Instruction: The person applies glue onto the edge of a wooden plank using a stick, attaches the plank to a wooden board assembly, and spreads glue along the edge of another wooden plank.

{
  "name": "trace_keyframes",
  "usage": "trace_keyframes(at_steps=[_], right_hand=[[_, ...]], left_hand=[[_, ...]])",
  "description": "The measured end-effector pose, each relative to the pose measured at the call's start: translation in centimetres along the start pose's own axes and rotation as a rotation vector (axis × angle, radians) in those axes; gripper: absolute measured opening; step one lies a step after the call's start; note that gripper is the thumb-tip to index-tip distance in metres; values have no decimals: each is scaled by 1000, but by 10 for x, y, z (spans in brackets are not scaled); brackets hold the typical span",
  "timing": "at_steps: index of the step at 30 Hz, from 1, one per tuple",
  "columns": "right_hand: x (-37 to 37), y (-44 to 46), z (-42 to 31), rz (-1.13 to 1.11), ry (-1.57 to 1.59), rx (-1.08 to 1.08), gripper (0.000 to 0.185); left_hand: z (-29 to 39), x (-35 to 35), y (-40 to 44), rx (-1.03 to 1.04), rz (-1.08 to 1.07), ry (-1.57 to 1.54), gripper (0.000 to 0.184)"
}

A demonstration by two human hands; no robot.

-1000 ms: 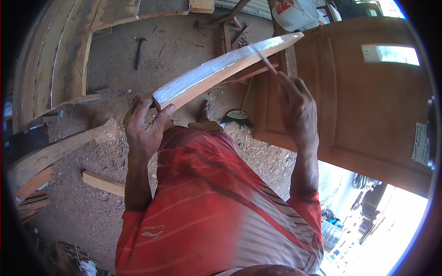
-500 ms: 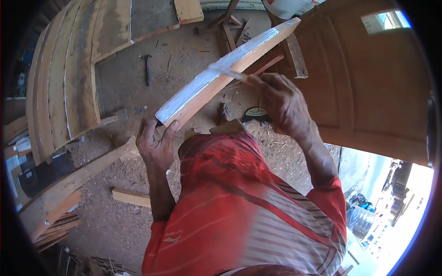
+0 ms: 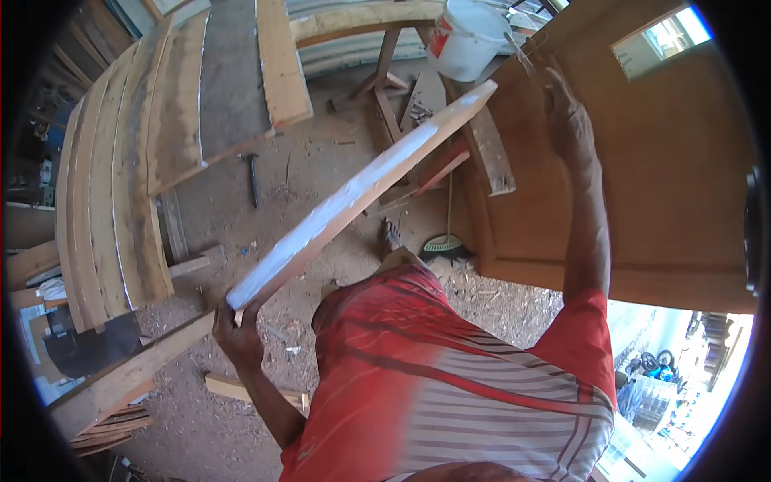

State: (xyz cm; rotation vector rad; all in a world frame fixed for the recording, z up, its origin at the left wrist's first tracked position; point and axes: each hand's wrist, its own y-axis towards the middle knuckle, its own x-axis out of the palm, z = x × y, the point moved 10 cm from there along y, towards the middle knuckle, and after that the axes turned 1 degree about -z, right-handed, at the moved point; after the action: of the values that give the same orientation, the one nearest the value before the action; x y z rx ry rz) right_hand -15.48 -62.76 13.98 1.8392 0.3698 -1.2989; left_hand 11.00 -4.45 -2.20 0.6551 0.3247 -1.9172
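My left hand (image 3: 239,331) grips the near end of a long squared wooden beam (image 3: 341,221). White paste, like glue, coats most of the beam's upper face. The beam slants up to the right, its far end close to the board beneath the bucket; contact there is unclear. My right hand (image 3: 569,120) is raised to the right of that far end, its fingers closed on a thin flat stick (image 3: 520,55). The stick's tip is beside the rim of a white bucket (image 3: 474,44). What the bucket holds is hidden.
Joined planks (image 3: 128,169) with white seams lie at left. A hammer (image 3: 253,181) and a broom head (image 3: 444,245) are on the dirt floor. A large brown wooden panel (image 3: 634,177) stands at right. A loose wood offcut (image 3: 253,391) lies near my left forearm.
My right hand has lifted the stick off the beam's coated face and moved it up and right to the bucket. My left hand and the beam's near end sit lower and further left.
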Motion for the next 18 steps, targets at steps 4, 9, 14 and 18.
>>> trace_keyframes(at_steps=[4, 9, 14, 18], right_hand=[[17, 88, 50, -108, -142, -84, 28], [101, 201, 88, -286, -265, -209, 24], [247, 265, 91, -573, -480, -380, 21], [328, 277, 92, -604, -406, -563, 19]], left_hand=[[-1, 2, 1, -92, 44, 19, 40], [-10, 1, -7, -307, 72, -187, 42], [40, -8, -17, -454, 35, 140, 46], [49, -15, -26, -430, 102, 32, 41]])
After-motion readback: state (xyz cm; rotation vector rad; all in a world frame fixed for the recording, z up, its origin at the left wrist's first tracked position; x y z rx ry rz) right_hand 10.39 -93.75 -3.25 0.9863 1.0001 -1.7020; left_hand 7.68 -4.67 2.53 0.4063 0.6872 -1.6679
